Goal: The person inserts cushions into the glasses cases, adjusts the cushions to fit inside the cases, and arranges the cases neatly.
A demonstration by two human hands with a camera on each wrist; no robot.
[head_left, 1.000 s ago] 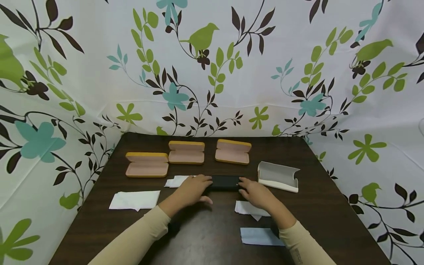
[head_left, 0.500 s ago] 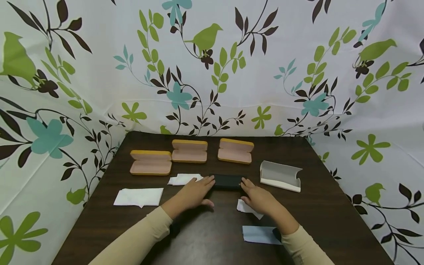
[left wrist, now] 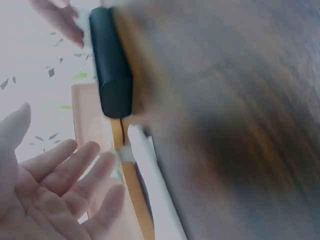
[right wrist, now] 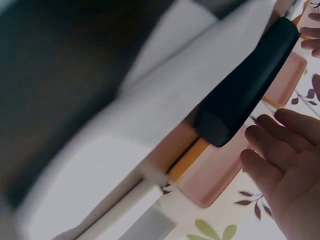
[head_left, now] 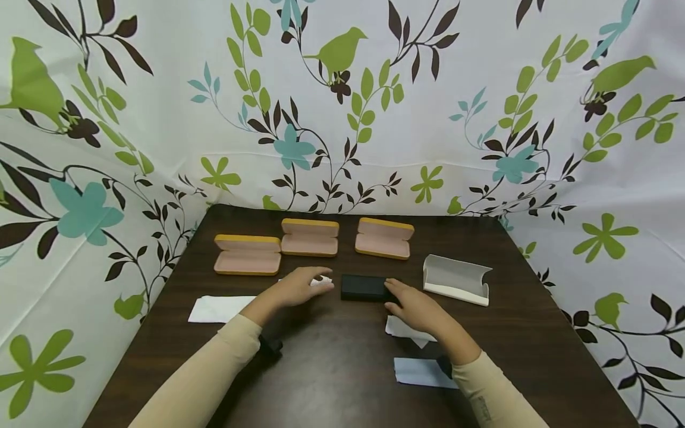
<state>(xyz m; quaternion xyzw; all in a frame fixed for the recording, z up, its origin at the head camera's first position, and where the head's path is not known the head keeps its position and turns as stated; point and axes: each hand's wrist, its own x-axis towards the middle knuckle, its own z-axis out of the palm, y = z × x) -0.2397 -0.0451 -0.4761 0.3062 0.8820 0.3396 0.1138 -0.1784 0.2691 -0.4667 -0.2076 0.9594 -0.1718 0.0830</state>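
Note:
A closed black eyeglass case (head_left: 363,288) lies mid-table between the two hands. My left hand (head_left: 297,286) is left of it, clear of the case, over a folded white cloth (head_left: 323,280) that it partly covers. In the left wrist view the fingers of that left hand (left wrist: 70,185) are spread and hold nothing. My right hand (head_left: 414,304) is at the right end of the black case. Seen from the right wrist, its fingers (right wrist: 270,145) are loosely extended and grip nothing; whether they touch the case I cannot tell.
Three open orange cases with pink lining, left (head_left: 248,261), middle (head_left: 309,242) and right (head_left: 383,242), stand at the back. An open white case (head_left: 455,284) is at right. Folded cloths, white (head_left: 219,308), white (head_left: 404,329) and blue (head_left: 423,372), lie about. A patterned curtain (head_left: 342,131) hangs behind.
My left hand has come off the black case's left end and moved left over the white cloth. My right hand stays near the right end. The head view has shifted slightly.

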